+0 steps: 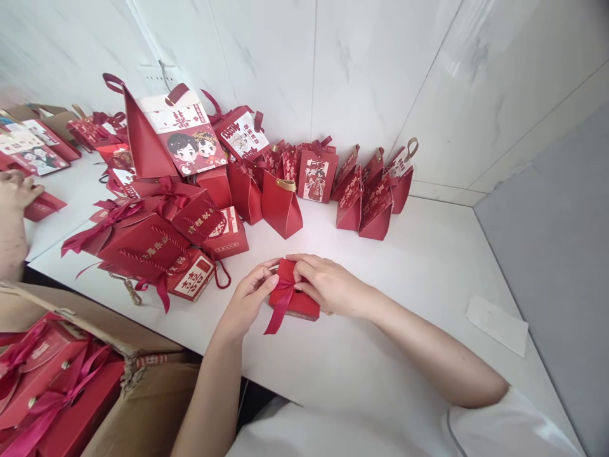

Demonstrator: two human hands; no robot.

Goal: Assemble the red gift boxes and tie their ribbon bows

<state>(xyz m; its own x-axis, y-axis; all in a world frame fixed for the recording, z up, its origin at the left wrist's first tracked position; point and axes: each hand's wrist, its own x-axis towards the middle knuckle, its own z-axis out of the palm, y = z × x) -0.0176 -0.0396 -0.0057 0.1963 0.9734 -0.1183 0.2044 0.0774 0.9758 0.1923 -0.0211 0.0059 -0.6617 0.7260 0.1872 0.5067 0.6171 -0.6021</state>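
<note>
A small red gift box (304,307) lies on the white table in front of me, with a dark pink ribbon (283,299) at its middle. One ribbon tail hangs over the box's near left side. My left hand (254,289) is closed at the box's left edge, its thumb pressing near the top of the ribbon. From the right, my right hand (323,282) pinches at the ribbon's middle, its fingers bent over the box. The exact part of the ribbon between my right fingertips is hidden.
Red gift boxes (157,238) with ribbons and rope handles are piled at left. Several triangular red boxes (281,209) stand along the wall. An open carton (143,387) of red boxes sits lower left. Another person's hand (16,190) is at far left. White paper (497,325) lies right.
</note>
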